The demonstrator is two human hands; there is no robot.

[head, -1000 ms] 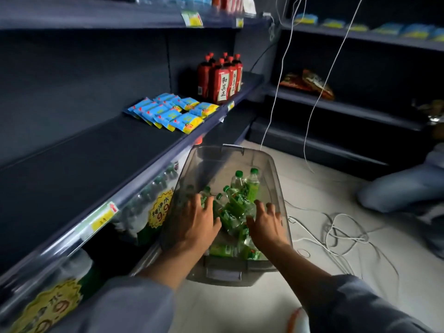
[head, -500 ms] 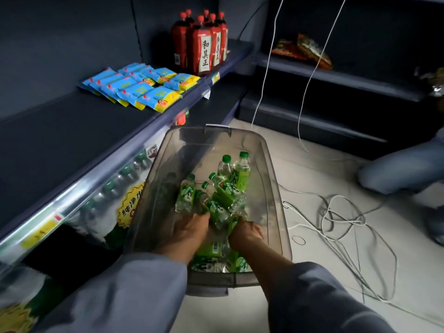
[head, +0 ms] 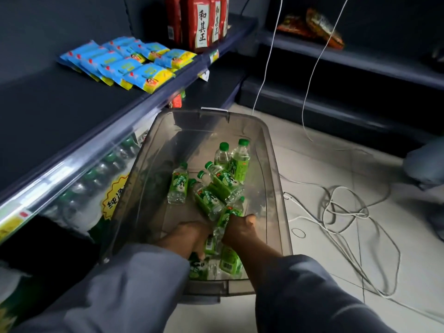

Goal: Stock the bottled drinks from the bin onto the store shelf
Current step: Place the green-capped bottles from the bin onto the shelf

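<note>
Store floor, bin (head: 276, 188), both hands' grip curled round bottles (head: 223, 186)

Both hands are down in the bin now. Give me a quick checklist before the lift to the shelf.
1. Left hand curled on a bottle: cannot tell, fingers hidden.
2. Right hand curled on a bottle: cannot tell, fingers hidden.
3. Green bottles left in the bin: ok, a loose pile.
4. Bare space on the shelf beside the blue packets: ok.
5. Floor by the bin: not ok, loose white cables.
</note>
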